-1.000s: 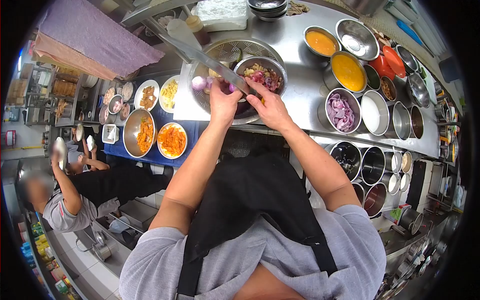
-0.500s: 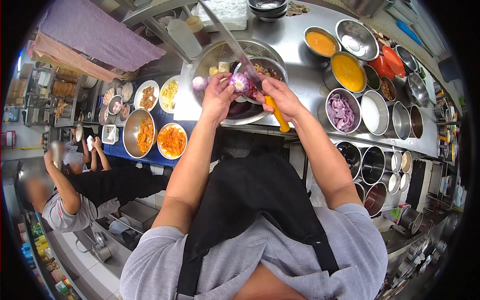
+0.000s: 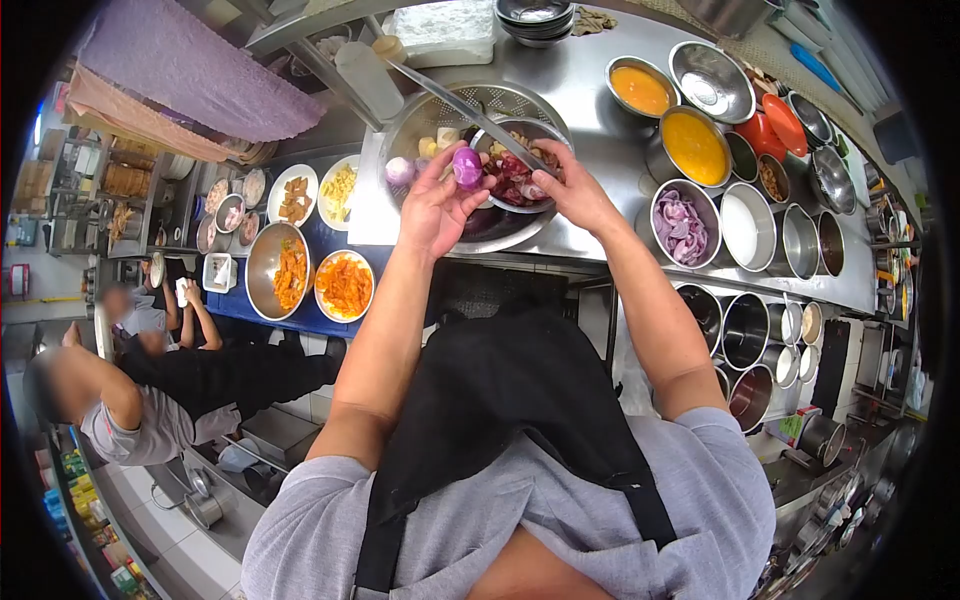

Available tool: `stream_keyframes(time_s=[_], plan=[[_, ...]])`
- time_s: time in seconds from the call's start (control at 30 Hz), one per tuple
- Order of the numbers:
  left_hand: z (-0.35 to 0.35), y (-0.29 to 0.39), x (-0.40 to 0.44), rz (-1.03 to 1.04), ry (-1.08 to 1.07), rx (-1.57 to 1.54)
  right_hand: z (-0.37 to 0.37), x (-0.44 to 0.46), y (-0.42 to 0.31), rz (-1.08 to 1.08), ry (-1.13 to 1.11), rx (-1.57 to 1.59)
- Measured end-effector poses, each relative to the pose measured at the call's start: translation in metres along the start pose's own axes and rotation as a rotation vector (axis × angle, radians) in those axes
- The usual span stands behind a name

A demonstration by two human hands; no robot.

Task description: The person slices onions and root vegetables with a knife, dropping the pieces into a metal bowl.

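Observation:
My left hand (image 3: 438,212) has a red onion (image 3: 468,168) between its fingers, smooth purple side up. In my right hand (image 3: 580,195) is a long knife (image 3: 455,103), its blade pointing up and left; the palm hides the handle. The blade passes over a steel bowl (image 3: 541,207) of dark red onion peels and scraps (image 3: 515,183). This bowl sits inside a wide perforated colander (image 3: 545,104). Another onion (image 3: 400,171) and a few pale, yellowish pieces (image 3: 430,147) lie in the colander left of the bowl.
Right on the steel counter stand a pot of sliced onion (image 3: 686,225), a pot of yellow liquid (image 3: 695,145) and several other pots. Bowls of orange food (image 3: 345,285) are at left. A co-worker (image 3: 150,410) stands beyond them. Squeeze bottles (image 3: 366,80) stand behind the colander.
The onion has turned, from its root end showing to its smooth side. My right hand has shifted on the knife, covering the yellow handle, and the blade lies lower and flatter.

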State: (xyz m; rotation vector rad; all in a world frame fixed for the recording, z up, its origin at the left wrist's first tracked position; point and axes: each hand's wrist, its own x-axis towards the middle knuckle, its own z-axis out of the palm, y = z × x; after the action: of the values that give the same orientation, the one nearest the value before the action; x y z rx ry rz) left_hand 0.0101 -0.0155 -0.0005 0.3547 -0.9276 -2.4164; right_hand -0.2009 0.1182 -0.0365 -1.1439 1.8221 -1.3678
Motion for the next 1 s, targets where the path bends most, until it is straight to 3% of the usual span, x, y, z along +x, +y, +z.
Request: stream_keyframes(time_s=[0.03, 0.1, 0.23, 0.43, 0.5, 0.53, 0.6, 0.63, 0.7, 0.77, 0.83, 0.93, 1.0], plan=[[-0.001, 0.002, -0.001, 0.004, 0.002, 0.002, -0.001, -0.003, -0.013, -0.003, -0.003, 0.002], [-0.006, 0.004, 0.0, -0.117, 0.088, -0.166, -0.007, -0.008, -0.033, 0.229, -0.123, -0.022], [-0.03, 0.011, -0.002, -0.03, 0.115, 0.023, -0.01, -0.012, -0.007, 0.038, -0.066, -0.218], [-0.055, 0.085, 0.032, 0.116, 0.467, 1.194, -0.028, -0.023, -0.003, 0.202, -0.054, -0.213], [-0.075, 0.091, 0.054, 0.297, 0.426, 1.885, -0.031, -0.023, -0.007, 0.226, -0.048, -0.158], [-0.078, 0.09, 0.06, 0.302, 0.43, 1.881, -0.032, -0.023, -0.008, 0.233, -0.045, -0.142], [-0.077, 0.081, 0.071, 0.063, 0.337, 2.028, -0.033, -0.027, -0.009, 0.196, -0.036, -0.131], [-0.073, 0.078, 0.075, 0.067, 0.337, 2.025, -0.033, -0.029, -0.01, 0.183, -0.032, -0.13], [-0.067, 0.072, 0.084, -0.334, 0.328, 2.131, -0.036, -0.036, -0.009, 0.142, 0.007, -0.122], [-0.066, 0.061, 0.087, -0.265, 0.315, 2.182, -0.044, -0.042, -0.008, 0.139, 0.03, -0.123], [-0.037, 0.048, 0.084, 0.094, 0.331, 2.055, -0.052, -0.049, -0.011, 0.218, 0.021, -0.154], [0.02, 0.021, 0.085, 0.19, -0.054, 2.042, -0.06, -0.054, -0.007, 0.314, 0.02, -0.164], [0.039, -0.011, 0.091, 0.121, -0.248, 2.038, -0.059, -0.056, -0.006, 0.314, 0.033, -0.128]])
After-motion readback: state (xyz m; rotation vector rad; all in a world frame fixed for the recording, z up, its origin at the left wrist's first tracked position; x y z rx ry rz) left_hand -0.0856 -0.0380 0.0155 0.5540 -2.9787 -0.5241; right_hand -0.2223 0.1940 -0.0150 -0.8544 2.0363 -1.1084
